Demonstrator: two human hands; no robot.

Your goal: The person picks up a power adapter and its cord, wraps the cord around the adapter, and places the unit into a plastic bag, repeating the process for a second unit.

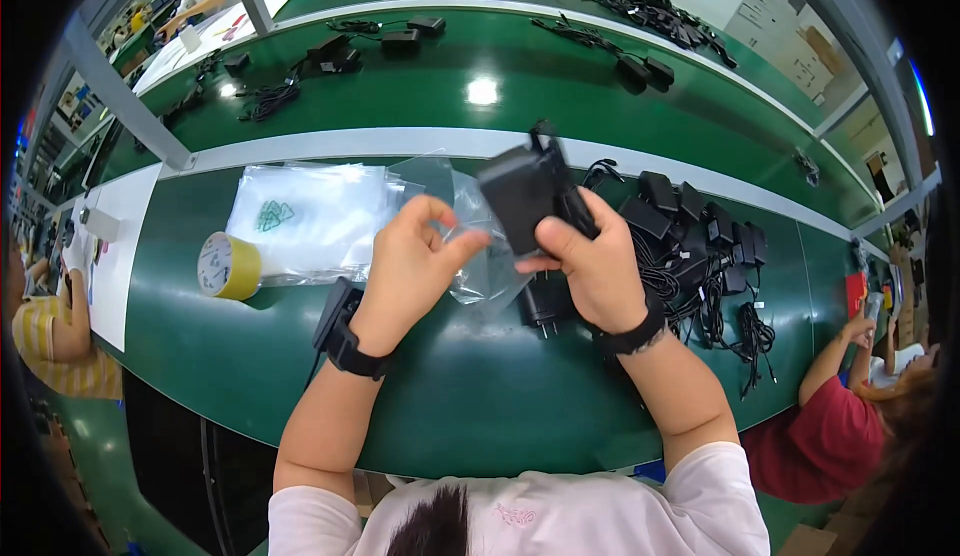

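My right hand [598, 266] is closed around a black power adapter [518, 201], held above the table with its bundled black cable against the fingers. To its left, my left hand [420, 256] has curled fingers, the thumb and fingertips at a clear plastic bag [487, 281]. The bag hangs between the two hands, partly behind the adapter; its opening cannot be made out. Under my right hand another black adapter [545, 301] lies on the table with its prongs showing. A pile of black adapters with coiled cables [690, 236] lies to the right.
A stack of clear bags [310, 218] lies at the left, a yellow tape roll [230, 266] at its corner. Beyond a pale ledge, a green conveyor [420, 91] carries more adapters. Grey frame posts [125, 96] rise at the sides. Other people sit left, right and across.
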